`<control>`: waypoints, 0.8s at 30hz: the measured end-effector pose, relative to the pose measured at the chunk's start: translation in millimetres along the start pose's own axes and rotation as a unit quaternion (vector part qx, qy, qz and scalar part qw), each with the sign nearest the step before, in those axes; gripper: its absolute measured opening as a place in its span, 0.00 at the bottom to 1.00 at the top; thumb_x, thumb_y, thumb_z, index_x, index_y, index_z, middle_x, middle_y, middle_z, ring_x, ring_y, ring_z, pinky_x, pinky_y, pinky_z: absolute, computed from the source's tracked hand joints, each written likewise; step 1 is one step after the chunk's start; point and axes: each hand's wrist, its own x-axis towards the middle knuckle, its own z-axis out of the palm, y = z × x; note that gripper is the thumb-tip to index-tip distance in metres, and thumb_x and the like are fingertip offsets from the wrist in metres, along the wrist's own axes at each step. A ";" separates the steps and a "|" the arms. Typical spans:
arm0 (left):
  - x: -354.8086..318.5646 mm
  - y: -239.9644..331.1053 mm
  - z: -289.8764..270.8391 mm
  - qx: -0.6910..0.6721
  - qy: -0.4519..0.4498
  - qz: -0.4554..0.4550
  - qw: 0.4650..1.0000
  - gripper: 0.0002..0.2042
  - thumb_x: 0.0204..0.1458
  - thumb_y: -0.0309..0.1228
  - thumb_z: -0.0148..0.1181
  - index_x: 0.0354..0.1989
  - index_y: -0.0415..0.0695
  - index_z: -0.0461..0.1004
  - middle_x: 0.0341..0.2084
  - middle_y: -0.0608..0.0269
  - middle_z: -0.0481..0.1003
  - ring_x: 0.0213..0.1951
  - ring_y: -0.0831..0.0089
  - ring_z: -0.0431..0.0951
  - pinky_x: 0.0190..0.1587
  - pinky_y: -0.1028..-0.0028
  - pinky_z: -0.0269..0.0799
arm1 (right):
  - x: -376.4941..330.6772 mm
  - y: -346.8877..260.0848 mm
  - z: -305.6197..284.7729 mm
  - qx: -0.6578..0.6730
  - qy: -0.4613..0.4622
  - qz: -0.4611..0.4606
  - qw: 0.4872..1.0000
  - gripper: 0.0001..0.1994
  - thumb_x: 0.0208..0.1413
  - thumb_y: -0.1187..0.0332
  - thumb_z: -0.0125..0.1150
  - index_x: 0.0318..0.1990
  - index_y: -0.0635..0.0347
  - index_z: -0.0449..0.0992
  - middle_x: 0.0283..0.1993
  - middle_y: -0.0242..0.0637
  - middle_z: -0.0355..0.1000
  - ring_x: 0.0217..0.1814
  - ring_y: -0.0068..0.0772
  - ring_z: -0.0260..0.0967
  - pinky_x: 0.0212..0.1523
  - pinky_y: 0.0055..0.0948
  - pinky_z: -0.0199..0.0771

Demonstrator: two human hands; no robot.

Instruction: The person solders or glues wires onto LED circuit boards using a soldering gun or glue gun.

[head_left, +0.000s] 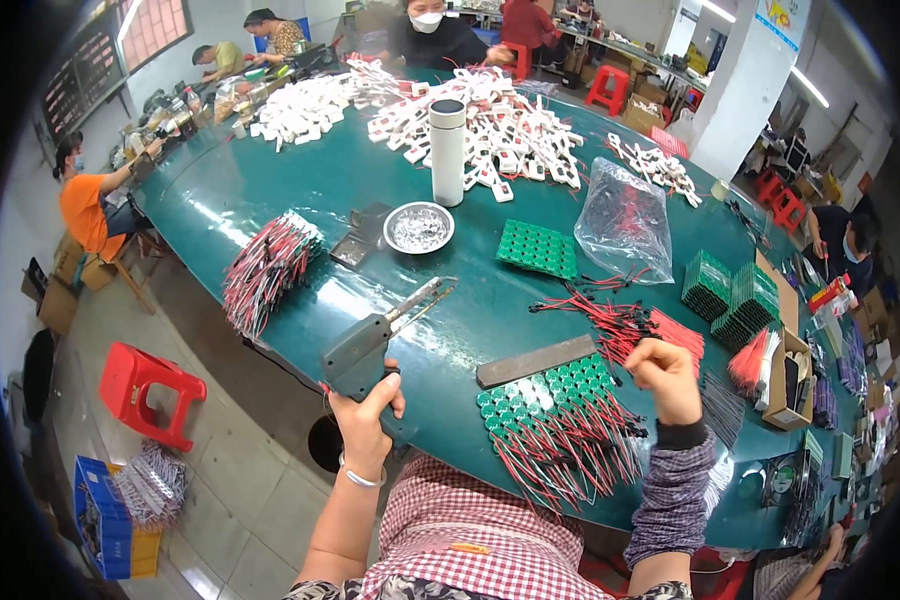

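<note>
Head: left hand (366, 428) gripping soldering gun (356, 358), right (672, 384) curled, hold unclear, bowl (419, 249) of scraps (419, 229)

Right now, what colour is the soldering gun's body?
The soldering gun's body is dark grey; head view.

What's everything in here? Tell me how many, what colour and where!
Table: one, green, middle
Wired boards: many, green, near edge
Metal bar: one, grey, on wired boards
Flat board panel: at least one, green, middle
Board stacks: two, green, right side
Loose wires: many, red, right side
Wire bundle: one, red and white, left side
Bowl: one, silver, middle
Bottle: one, white, behind bowl
Plastic bag: one, clear, right of bottle
White parts: many, white, far side piles
Stools: several, red, lower left and back
Crate: one, blue, lower left
Cardboard boxes: several, brown, around room
People: several, mixed clothes, around room
Pronged tool: one, dark grey, front left
Apron: one, checked red, lap
Left hand: one, bare, around pronged tool
Right hand: one, bare, right of metal bar
</note>
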 end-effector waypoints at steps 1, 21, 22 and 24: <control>-4.7 3.1 -2.3 0.001 0.007 0.004 1.000 0.17 0.46 0.17 0.60 0.47 0.33 0.71 0.35 0.54 0.76 0.18 0.74 0.71 0.18 0.74 0.66 | 1.8 -3.3 11.6 0.001 -0.002 -0.003 1.000 0.06 0.51 0.78 0.56 0.34 0.63 0.80 0.24 0.20 0.66 0.24 0.10 0.55 0.24 0.16 0.51; -8.7 12.2 -13.6 -0.054 0.070 0.039 0.995 0.11 0.47 0.18 0.58 0.41 0.32 0.73 0.32 0.55 0.75 0.17 0.73 0.70 0.19 0.73 0.65 | 49.9 -54.6 1.1 0.174 0.084 -0.068 0.979 0.07 0.58 0.73 0.61 0.43 0.66 0.78 0.27 0.21 0.66 0.20 0.07 0.51 0.19 0.14 0.46; -9.0 13.1 -14.4 -0.059 0.073 0.028 0.995 0.10 0.47 0.18 0.59 0.40 0.32 0.73 0.30 0.55 0.75 0.17 0.73 0.70 0.19 0.73 0.65 | 35.9 -45.8 -16.5 0.165 0.103 -0.060 0.979 0.07 0.59 0.74 0.60 0.42 0.66 0.78 0.27 0.20 0.65 0.21 0.07 0.50 0.19 0.14 0.46; -9.4 10.3 -10.4 -0.073 0.074 0.019 0.994 0.09 0.47 0.18 0.59 0.39 0.32 0.73 0.29 0.56 0.75 0.17 0.73 0.70 0.19 0.73 0.65 | 5.6 -30.7 -30.0 0.123 0.187 -0.052 0.973 0.06 0.61 0.75 0.55 0.43 0.66 0.75 0.24 0.19 0.59 0.21 0.09 0.47 0.19 0.14 0.46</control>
